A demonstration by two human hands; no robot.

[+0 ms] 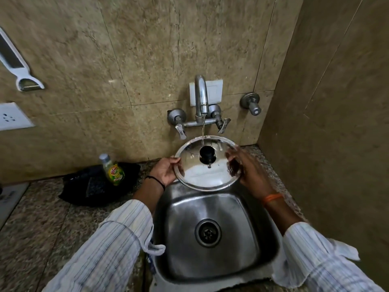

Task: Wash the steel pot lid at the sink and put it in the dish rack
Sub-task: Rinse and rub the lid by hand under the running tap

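A round steel pot lid with a black knob is held tilted over the back of the steel sink, its top facing me. Water from the tap runs onto the knob. My left hand grips the lid's left rim. My right hand is blurred at the lid's right edge, fingers spread on its surface. No dish rack is in view.
A green dish soap bottle stands on a black mat on the granite counter left of the sink. Tap handles and a valve stick out from the tiled wall. A side wall closes the right. A white peeler hangs upper left.
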